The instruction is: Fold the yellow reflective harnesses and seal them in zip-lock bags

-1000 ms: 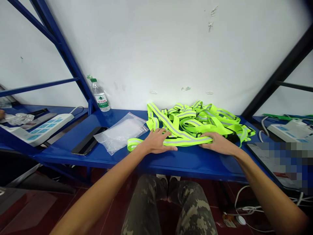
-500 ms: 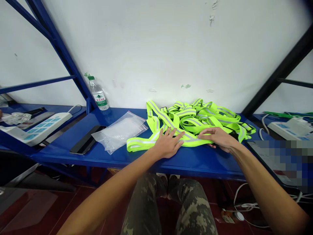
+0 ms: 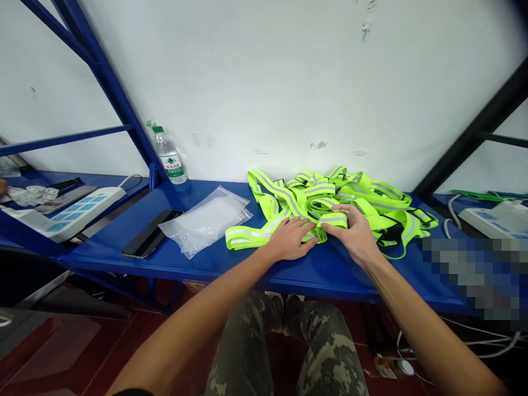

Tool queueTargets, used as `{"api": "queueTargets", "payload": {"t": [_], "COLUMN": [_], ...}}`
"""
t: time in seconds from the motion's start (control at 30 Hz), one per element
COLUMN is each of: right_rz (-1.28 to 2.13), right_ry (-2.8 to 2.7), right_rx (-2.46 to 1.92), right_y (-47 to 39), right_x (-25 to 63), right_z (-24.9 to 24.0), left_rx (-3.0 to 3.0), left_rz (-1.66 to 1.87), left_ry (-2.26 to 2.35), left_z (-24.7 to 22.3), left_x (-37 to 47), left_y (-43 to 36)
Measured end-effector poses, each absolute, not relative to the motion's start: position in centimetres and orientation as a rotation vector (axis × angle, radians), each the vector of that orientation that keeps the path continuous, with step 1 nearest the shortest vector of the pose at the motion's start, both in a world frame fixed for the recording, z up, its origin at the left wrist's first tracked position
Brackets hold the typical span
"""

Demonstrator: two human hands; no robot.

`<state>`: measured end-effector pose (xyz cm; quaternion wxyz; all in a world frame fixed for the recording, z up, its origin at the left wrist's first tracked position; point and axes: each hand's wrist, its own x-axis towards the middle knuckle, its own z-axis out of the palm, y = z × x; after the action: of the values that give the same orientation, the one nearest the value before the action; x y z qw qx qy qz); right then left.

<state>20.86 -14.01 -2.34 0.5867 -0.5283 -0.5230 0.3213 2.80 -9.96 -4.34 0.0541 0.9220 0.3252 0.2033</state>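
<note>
Fluorescent yellow-green webbing straps with silver stripes [image 3: 284, 192]: left hand [image 3: 292, 238] flat upon them, fingers slightly spread; right hand [image 3: 353, 235] pinching a fold, partly closed.

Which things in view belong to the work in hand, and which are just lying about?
In the work:
neon-yellow fabric straps with silvery stripes, under the left hand, held by the right hand

Apparently lying about:
clear flat plastic bags (untouched; could belong)
black rectangular phone
clear green-capped bottle
white power strip
</note>
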Motion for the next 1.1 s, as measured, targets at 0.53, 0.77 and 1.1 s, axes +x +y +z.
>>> {"api": "queueTargets", "payload": {"t": [0.53,0.77,1.1], "right_rz": [0.063,0.027,-0.163], "right_ry": [-2.092,-2.103,-2.153], "right_rx": [-1.311,-1.117,-1.037], "right_y": [-14.1,-13.2,-13.1], "right_x": [17.5,18.3,19.7], "right_z": [-1.6,-3.1,-4.9], "left_rx": [2.136,2.116,2.442], "left_rz": [1.048,1.115,1.238], "left_ry": [1.016,1.228,1.467], "left_z": [-3.0,-2.9,-3.1], "left_x": [1.7,1.6,0.4], "left_y": [-10.6,-10.5,-11.7]}}
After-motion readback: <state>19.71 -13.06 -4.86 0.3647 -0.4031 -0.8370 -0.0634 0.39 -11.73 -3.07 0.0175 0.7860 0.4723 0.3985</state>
